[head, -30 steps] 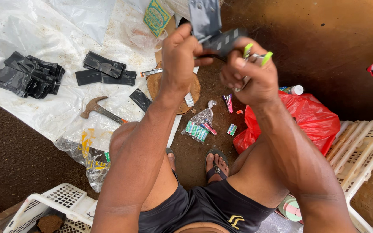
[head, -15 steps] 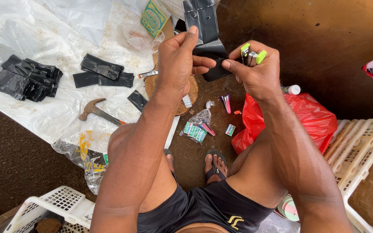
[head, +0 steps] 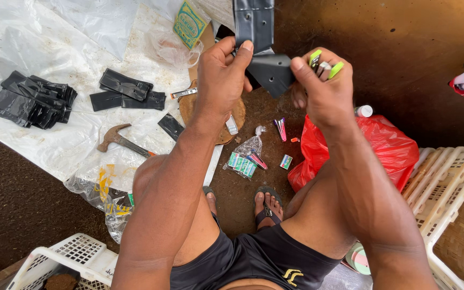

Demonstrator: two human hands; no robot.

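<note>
Both hands are raised above the knees, pinching a folded black strip (head: 267, 67) between them: the left hand (head: 221, 80) grips its left edge with thumb and fingers, the right hand (head: 320, 88) clamps its right corner and also holds green-handled pliers (head: 326, 63). Below lie a hammer (head: 118, 139) and a red bag (head: 382, 147), with bare brown floor (head: 404, 53) to the right.

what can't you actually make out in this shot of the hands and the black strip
Head view only:
- Black strip: its upper end is cut off by the top edge.
- Green-handled tool in the right hand: the working end is hidden behind the fingers.
- Round wooden block: mostly covered by the left hand and forearm.
- Small packets on the ground: too small to identify.
</note>
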